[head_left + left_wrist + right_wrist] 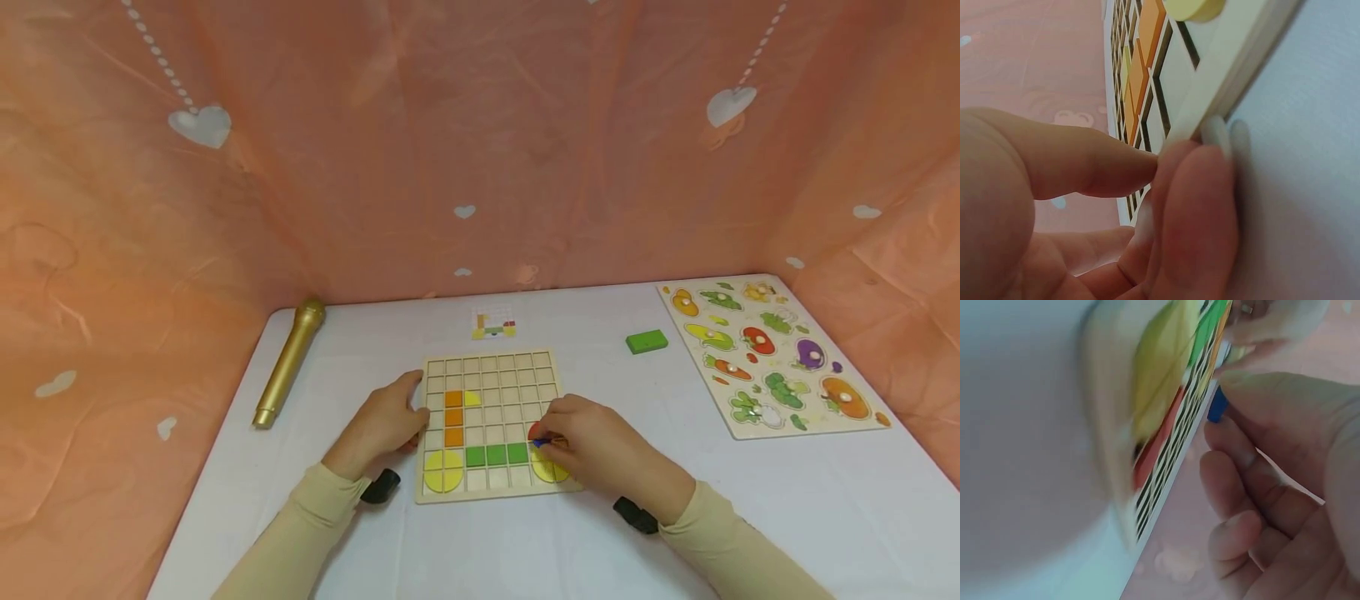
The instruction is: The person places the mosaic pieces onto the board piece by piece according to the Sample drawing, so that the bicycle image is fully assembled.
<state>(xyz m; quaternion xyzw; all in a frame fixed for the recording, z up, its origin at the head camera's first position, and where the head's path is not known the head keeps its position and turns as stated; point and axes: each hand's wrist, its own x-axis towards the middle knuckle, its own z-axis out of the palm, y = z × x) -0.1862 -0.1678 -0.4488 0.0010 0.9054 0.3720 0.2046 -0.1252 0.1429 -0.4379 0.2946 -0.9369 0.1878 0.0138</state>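
Note:
A wooden grid board [510, 379] lies on the white table. At its left edge my left hand [378, 427] holds the rim between thumb and fingers, seen closely in the left wrist view. My right hand [603, 437] pinches a small blue piece [1217, 405] between thumb and index finger above the board's right side. Orange squares [453, 417] form a column, with a yellow quarter-round piece [472, 399] beside the top one. A row of green squares [497, 455] runs between two yellow circles [443, 472]. Red pieces [1159, 447] near the right edge are partly hidden by my right hand in the head view.
Behind the board lies a small pattern card [493, 322]. A green block [647, 342] sits to the right of it. Farther right is a vegetable puzzle board [772, 367], and a gold microphone [291, 362] lies at left. Peach cloth [495, 167] hangs around the table.

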